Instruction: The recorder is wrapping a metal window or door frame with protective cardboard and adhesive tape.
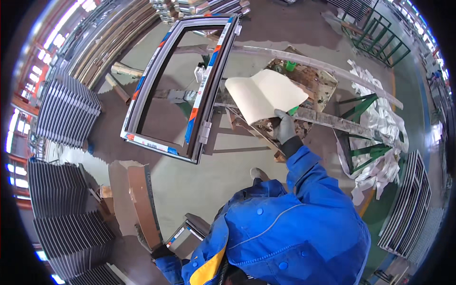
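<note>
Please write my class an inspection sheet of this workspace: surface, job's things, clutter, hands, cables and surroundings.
Surface: two long rails above a grey floor.
Job's things: a taped rectangular frame lies across the rails; a creased cream sheet is held beside it.
Clutter: crumpled white sheeting at right; littered board beneath the rails.
Hands: right hand grips the sheet's lower edge; left hand is at a brown strip, grip unclear.
Cables: nothing seen.
Surroundings: stacked grey profiles at left.

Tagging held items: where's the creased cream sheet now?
In the head view, the creased cream sheet is above and right of centre, its lower edge in the gloved right hand, just right of the taped rectangular frame.
</note>
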Motion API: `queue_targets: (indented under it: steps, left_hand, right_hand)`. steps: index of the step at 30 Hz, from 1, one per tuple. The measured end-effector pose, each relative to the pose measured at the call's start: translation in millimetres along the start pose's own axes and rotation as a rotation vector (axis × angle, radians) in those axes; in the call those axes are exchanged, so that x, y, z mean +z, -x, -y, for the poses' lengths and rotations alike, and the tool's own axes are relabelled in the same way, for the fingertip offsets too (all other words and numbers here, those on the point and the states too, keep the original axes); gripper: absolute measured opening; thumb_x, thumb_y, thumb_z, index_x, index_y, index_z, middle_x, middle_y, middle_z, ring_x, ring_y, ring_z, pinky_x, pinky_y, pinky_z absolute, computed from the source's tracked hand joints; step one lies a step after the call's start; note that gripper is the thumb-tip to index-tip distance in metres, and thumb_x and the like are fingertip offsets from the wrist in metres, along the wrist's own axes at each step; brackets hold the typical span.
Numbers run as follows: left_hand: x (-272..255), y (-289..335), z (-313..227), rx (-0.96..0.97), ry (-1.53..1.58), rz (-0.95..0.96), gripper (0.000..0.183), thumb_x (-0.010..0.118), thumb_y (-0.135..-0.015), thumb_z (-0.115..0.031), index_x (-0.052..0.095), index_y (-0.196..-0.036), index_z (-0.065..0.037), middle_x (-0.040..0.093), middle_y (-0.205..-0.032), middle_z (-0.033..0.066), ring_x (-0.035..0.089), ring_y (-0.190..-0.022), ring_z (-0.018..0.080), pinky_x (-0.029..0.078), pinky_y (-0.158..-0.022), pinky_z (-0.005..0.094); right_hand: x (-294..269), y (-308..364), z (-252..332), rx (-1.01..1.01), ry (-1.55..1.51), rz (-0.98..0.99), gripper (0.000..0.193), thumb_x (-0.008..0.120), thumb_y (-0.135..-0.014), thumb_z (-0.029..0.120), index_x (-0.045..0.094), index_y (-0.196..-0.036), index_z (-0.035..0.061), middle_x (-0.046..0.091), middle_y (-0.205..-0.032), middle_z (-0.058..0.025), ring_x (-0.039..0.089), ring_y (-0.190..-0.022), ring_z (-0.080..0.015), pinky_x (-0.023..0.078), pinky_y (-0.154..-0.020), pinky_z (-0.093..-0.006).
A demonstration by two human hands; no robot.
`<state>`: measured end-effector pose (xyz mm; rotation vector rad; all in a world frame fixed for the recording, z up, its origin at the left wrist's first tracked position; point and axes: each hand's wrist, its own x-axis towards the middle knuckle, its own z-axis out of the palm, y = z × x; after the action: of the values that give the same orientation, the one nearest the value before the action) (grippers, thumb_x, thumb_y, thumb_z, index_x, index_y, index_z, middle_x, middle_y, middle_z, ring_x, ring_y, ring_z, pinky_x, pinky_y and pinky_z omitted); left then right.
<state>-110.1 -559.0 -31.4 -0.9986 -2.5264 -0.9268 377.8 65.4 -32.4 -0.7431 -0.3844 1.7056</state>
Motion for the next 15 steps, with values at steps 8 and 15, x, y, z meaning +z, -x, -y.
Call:
queue_targets:
  steps: [8,15]
  left_hand:
    - [-0.8,-54.9,-182.0,-0.835,1.432,0.228,0.055,0.052,-0.107,-0.038,0.053,-0.145,0.001,0.063,-0.141,0.0166,0.065,-0.122,0.0282,0.055,-0.102,0.0455]
    - [36.2,-74.6,-275.7,-0.935,1.511,0.328,0.053,0.057,-0.105,-0.035,0.053,-0.144,0.000,0.061,-0.142,0.0173,0.063,-0.126,0.0293,0.054,-0.104,0.0444]
  right_hand:
    - [-10.7,-81.6,99.5,-0.265,0.102,-0.240,0.010,0.062,-0.093,0.002,0.069,-0.099,-0.0001,0.072,-0.100,-0.0097,0.072,-0.089,-0.0207,0.060,-0.083,-0.0334]
    - [-125.7,-128.6,157.6,-0.380,0.218,-0.514,0.014,0.063,-0.089,0.006,0.069,-0.099,-0.0011,0.071,-0.101,-0.0108,0.071,-0.088,-0.0246,0.063,-0.078,-0.0364]
